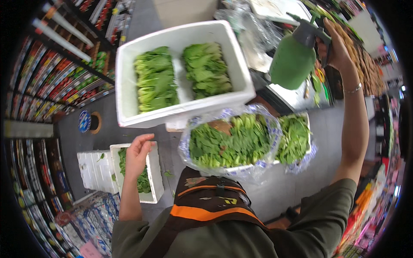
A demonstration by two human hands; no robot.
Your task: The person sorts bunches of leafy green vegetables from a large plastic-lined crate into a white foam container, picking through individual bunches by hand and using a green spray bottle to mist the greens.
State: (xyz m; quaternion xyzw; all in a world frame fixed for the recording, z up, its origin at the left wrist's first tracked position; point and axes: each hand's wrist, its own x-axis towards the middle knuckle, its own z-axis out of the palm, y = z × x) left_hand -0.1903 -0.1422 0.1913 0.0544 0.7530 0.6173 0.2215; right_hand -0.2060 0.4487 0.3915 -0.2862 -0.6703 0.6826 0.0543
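My right hand is raised at the upper right and grips the dark handle of a green pump spray bottle. To the left of the bottle is a large white foam box. Inside it lie two stacked rows of leafy greens, the left row with pale stems outward and the right row beside it. My left hand holds nothing, its fingers loosely curled, above a smaller foam box with green leaves. Right before me, greens fill a container lined with clear printed plastic.
Another foam box with loose greens stands at the right. Clear plastic bags lie behind the bottle. Stocked shelves line the left side. A closed foam box and a round tub stand on the grey floor.
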